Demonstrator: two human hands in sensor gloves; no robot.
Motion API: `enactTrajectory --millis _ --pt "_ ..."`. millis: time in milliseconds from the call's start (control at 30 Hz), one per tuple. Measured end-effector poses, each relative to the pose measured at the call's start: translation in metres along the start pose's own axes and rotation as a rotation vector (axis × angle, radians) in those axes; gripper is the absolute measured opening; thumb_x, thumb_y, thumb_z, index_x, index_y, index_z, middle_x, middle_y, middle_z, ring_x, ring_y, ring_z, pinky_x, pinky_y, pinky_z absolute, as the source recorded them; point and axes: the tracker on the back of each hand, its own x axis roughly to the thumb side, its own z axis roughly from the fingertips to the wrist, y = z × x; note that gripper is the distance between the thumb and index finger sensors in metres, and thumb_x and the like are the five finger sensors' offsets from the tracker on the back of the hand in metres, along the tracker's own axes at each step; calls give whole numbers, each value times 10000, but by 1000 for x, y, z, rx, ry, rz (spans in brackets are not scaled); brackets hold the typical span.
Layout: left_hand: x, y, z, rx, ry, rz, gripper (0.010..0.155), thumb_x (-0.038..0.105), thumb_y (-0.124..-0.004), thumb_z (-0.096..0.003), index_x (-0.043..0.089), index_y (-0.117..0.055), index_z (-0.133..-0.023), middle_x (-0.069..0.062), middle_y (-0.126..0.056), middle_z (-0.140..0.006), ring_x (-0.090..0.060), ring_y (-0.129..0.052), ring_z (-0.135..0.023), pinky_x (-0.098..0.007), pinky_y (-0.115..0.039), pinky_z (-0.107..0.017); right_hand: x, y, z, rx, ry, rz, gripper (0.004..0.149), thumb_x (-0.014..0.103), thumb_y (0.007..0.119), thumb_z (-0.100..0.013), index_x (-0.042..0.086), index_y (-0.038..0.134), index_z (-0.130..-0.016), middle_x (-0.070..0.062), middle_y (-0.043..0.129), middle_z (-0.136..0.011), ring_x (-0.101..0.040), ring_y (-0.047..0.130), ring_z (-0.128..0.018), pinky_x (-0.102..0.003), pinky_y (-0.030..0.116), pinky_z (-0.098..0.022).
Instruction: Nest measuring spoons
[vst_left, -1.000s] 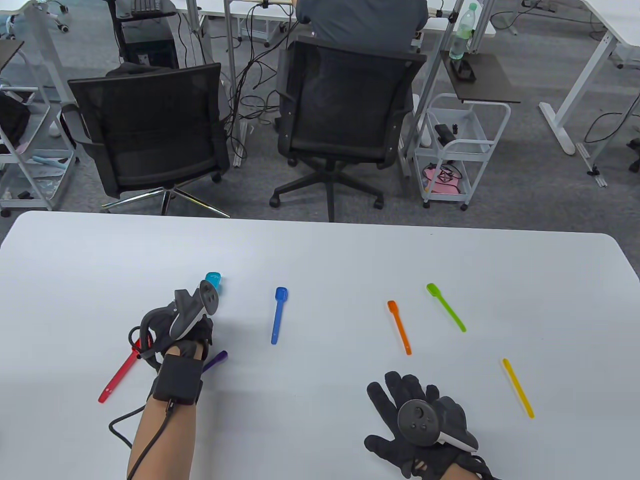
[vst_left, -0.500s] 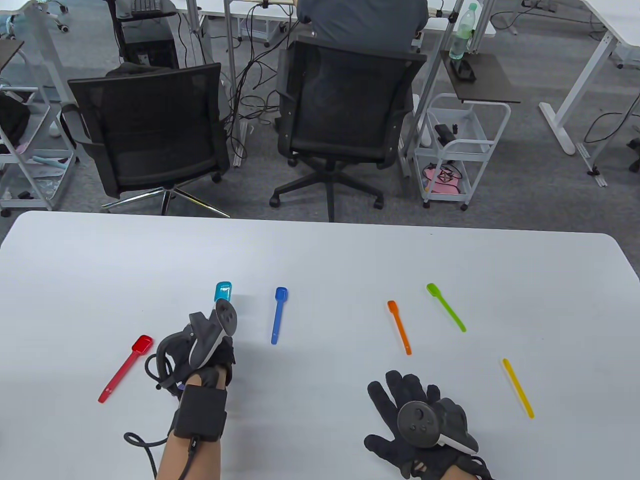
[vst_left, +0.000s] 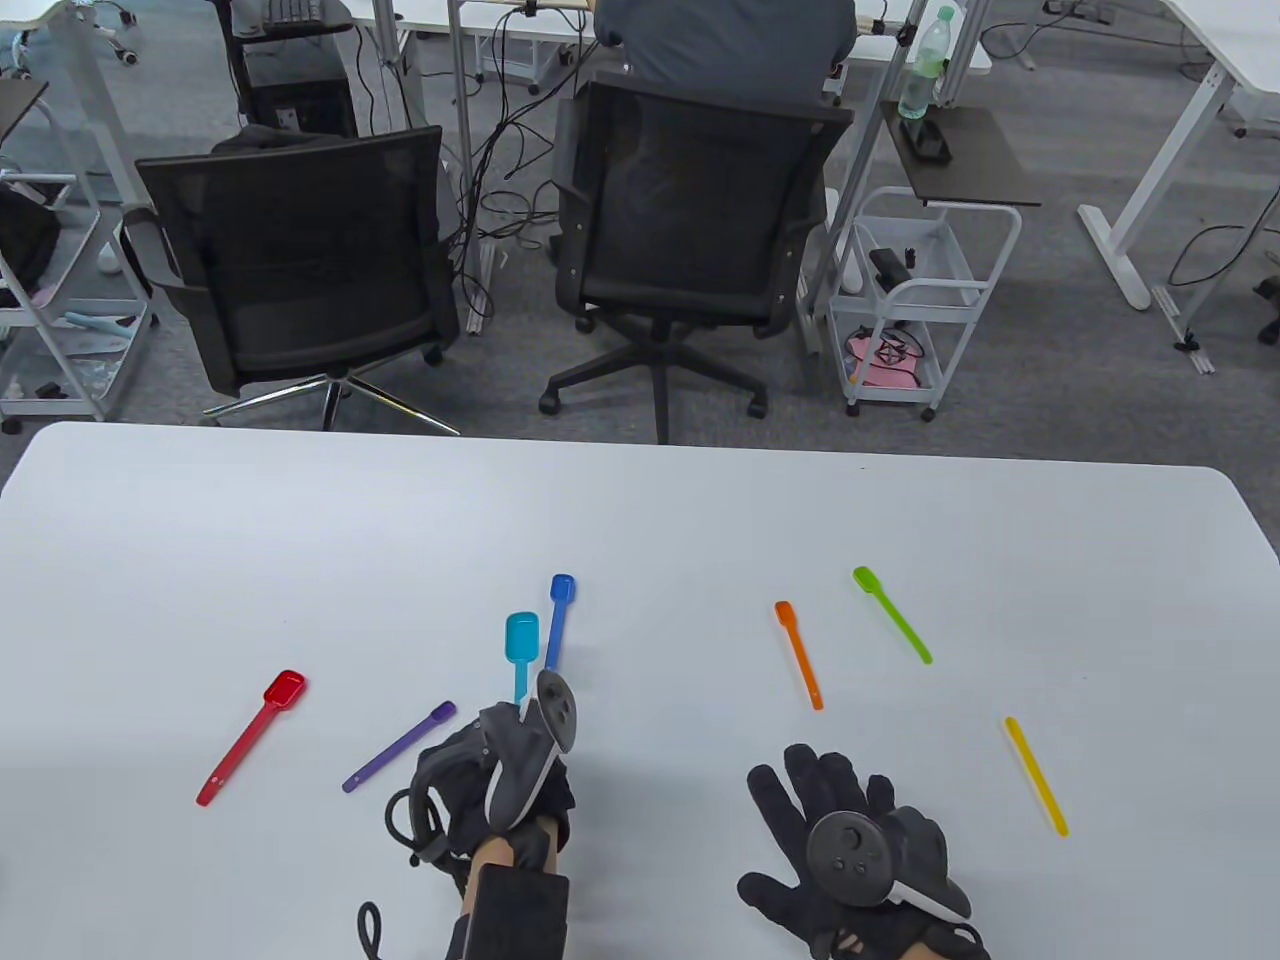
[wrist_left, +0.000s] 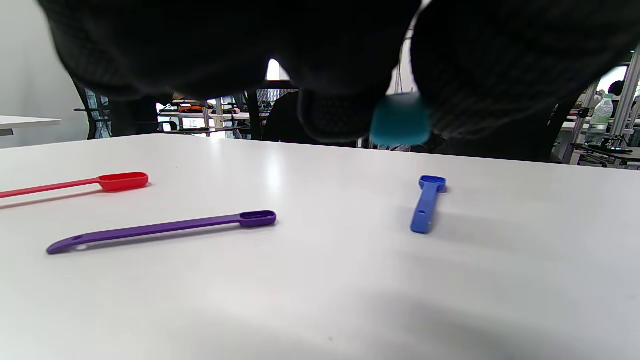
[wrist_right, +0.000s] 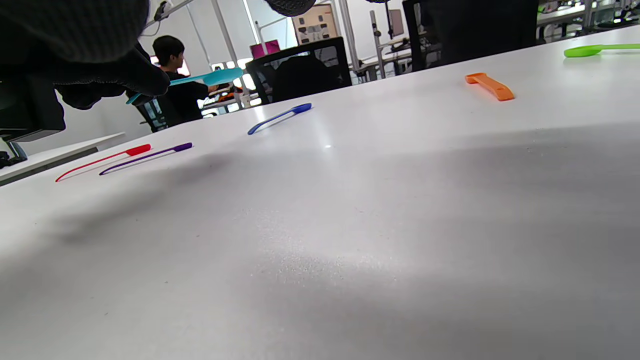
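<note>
The left hand (vst_left: 500, 775) grips the cyan spoon (vst_left: 521, 650) by its handle, above the table (vst_left: 640, 500), just left of the blue spoon (vst_left: 557, 625); its long axis parallels blue's, bowl pointing at the far edge. Bare tabletop lies beyond. The right hand (vst_left: 850, 850) rests flat, fingers spread.

Worn equipment, both hands
Black knit gloves; grey tracker (vst_left: 535, 745) per hand; black wrist box (vst_left: 515, 915) and cable (vst_left: 372, 930) (left only).
</note>
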Motion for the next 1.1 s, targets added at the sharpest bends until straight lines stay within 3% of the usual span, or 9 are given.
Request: enactTrajectory --millis 367,600,1100 --pt "44 -29 37 -16 -22 20 591 556 -952 -440 58 -985 -756 124 -971 -339 -140 -1018 -242 -622 -793 -586 -1 -1 1 -10 9 -3 946 733 684 -376 222 358 -1102 -244 257 -1152 -621 341 -1002 -849 280 -576" --pt "53 -50 38 -11 -22 -3 590 562 -951 -437 63 -987 -749 135 -981 -341 -129 -1033 -240 -612 -802 -587 -3 -1 2 -13 13 -8 944 731 686 -376 221 361 -1101 -248 261 -1151 -622 345 -1001 -851 280 -574" --pt "63 -72 37 -12 -41 -40 589 567 -943 -444 69 -979 -758 140 -979 -350 -125 -1033 -248 -607 -800 -593 -5 -2 1 -9 20 -10 944 729 687 -377 218 363 -1102 -248 264 -1152 -622 353 -1000 -852 282 -574"
